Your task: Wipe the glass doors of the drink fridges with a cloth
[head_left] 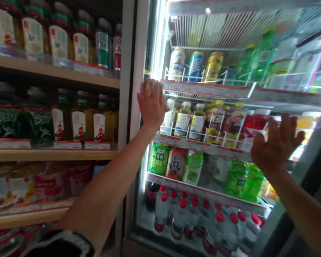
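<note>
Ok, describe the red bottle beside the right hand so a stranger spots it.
In the lit cooler, find the shelf below the cans. Just left of the right hand stands a bottle, bright red where its yellow-capped neighbours to the left look darker.

Your black sleeve looks like matt cloth. To your left, the shelf boards show a smooth, wood-like edge with little sheen, and the bottle labels above them look like paper. The price strips seem smooth, but you can't tell whether they are plastic or card. Before you, the cooler frame appears to be satin grey metal, and its wire rack white-coated metal. You have glossy metal on the blue can and gold can, shiny plastic on the green bottles, and clear, smooth plastic on the water bottles.
</note>
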Action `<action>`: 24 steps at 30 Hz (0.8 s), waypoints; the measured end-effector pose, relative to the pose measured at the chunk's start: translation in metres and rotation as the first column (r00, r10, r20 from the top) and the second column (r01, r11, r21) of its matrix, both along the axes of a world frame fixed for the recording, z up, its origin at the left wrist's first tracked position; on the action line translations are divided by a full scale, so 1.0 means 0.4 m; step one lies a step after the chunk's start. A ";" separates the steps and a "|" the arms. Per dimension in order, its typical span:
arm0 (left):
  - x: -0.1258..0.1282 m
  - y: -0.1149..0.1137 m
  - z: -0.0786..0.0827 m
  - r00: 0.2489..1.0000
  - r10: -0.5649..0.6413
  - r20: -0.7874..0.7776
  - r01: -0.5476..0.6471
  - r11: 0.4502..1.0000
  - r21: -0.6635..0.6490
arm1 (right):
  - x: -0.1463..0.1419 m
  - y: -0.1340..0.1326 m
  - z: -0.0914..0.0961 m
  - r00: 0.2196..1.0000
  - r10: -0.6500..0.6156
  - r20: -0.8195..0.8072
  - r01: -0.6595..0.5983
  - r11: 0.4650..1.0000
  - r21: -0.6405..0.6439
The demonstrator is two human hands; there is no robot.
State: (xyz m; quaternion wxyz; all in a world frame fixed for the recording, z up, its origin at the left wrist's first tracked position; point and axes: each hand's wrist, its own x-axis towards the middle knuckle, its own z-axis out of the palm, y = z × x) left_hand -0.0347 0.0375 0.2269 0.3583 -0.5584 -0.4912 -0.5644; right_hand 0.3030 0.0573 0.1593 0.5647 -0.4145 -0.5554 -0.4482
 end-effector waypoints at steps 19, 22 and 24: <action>0.085 0.004 -0.279 0.854 -0.104 -0.510 0.228 0.956 0.187 | -0.116 -0.035 -0.123 0.992 -0.114 -0.061 0.107 0.989 -0.101; 0.080 0.004 -0.267 0.922 -0.072 -0.381 0.174 0.955 0.241 | -0.133 -0.041 -0.142 0.994 -0.105 0.004 0.105 0.991 -0.088; 0.087 0.007 -0.251 0.970 -0.062 -0.237 0.134 0.943 0.303 | -0.142 -0.041 -0.146 0.993 -0.111 0.038 0.114 0.990 -0.078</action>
